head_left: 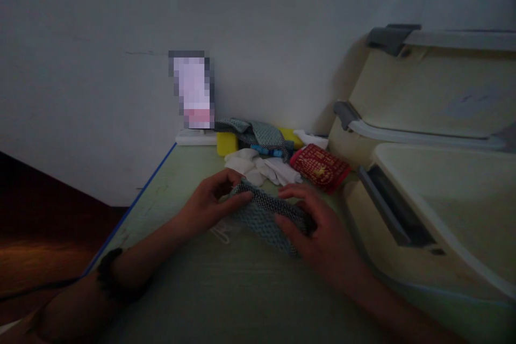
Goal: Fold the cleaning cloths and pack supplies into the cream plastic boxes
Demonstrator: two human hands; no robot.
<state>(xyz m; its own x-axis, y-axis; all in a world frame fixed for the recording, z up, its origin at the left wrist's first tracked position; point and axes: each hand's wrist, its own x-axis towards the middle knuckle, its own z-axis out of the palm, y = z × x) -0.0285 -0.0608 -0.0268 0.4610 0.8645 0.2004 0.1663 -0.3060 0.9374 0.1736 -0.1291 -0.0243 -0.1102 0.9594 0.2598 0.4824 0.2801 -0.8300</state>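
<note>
Between my two hands is a piece of teal knitted fabric (262, 217) with a darker speckled band along its upper edge. The thumb and fingers of my left hand (215, 199) pinch its left end. My right hand (312, 226) curls round its right end, thumb in front and fingers behind. Below the left part of the fabric, a thin pale loop (220, 233) lies on the tabletop; I cannot make out what it is. Another teal knitted piece (262, 131) lies in the pile at the back.
Crumpled white cloth (262, 166), a yellow block (227, 143) and a red packet with gold print (320, 167) lie at the back of the green table (157, 199). A lit screen (193, 88) stands at back left. Pale lidded storage boxes (443, 193) fill the right side.
</note>
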